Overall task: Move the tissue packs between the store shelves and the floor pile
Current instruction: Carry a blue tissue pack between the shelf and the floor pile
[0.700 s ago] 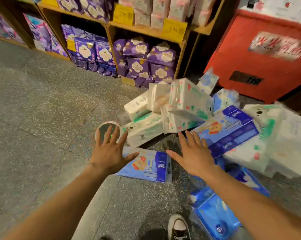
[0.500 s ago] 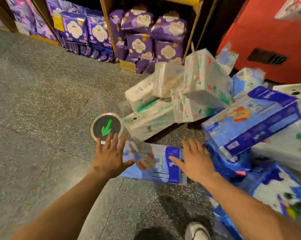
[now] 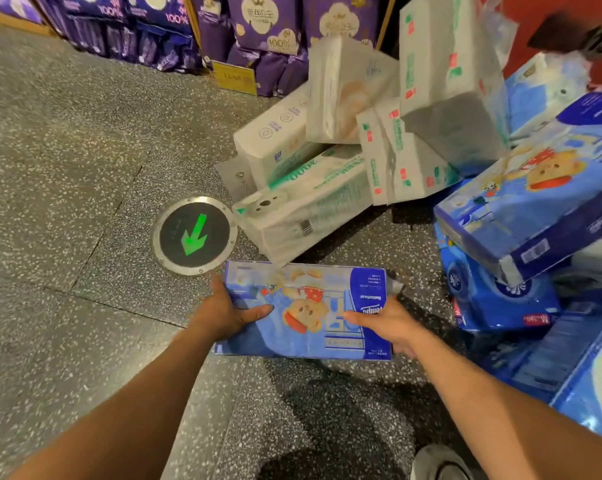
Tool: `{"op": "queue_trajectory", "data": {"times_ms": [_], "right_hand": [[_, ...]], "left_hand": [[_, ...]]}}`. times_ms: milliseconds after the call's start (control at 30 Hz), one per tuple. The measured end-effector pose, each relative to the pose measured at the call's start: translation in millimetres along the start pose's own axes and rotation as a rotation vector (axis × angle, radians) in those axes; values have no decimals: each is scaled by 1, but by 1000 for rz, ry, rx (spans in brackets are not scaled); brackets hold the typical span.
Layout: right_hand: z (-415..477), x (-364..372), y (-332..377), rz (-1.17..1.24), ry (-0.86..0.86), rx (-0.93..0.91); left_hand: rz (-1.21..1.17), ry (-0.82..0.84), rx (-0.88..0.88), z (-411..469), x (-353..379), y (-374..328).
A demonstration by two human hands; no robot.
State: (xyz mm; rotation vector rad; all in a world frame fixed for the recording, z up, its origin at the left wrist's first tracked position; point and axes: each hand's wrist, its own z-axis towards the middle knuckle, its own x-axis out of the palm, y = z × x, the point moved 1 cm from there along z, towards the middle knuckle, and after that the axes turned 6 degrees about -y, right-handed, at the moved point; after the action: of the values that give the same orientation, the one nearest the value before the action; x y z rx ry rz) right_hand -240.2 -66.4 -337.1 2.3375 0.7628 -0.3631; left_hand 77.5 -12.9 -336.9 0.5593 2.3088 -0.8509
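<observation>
Speckled grey floor (image 3: 67, 202) lies underfoot, a shoe toe (image 3: 438, 462) at the bottom edge. Just beyond, a flat blue tissue pack (image 3: 303, 327) sits at floor level, gripped at its ends by the left hand (image 3: 223, 315) and right hand (image 3: 389, 323), thumbs on top, fingers curled round the edges. Past it are a round green-arrow floor marker (image 3: 194, 235), the pile (image 3: 310, 209) of white and blue packs, then purple packs (image 3: 265, 26) on the shelf.

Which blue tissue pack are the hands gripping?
The flat blue pack beside the green-arrow floor marker: the left hand and right hand grip its ends. The other blue packs sit piled, untouched.
</observation>
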Motion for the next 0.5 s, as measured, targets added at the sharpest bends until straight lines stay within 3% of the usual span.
{"op": "queue_trajectory", "data": {"times_ms": [100,267,500], "right_hand": [[-10,6,-2,168,11,-22],[-62,-8,22,180,-39,-36],[-211,-101,147,172,-78,-250]], "left_hand": [[-40,-5,-21,-6,0,3],[-65,-34,-61,-59,-38,-7],[-211,-211,-33,-197,-185,-86]]}}
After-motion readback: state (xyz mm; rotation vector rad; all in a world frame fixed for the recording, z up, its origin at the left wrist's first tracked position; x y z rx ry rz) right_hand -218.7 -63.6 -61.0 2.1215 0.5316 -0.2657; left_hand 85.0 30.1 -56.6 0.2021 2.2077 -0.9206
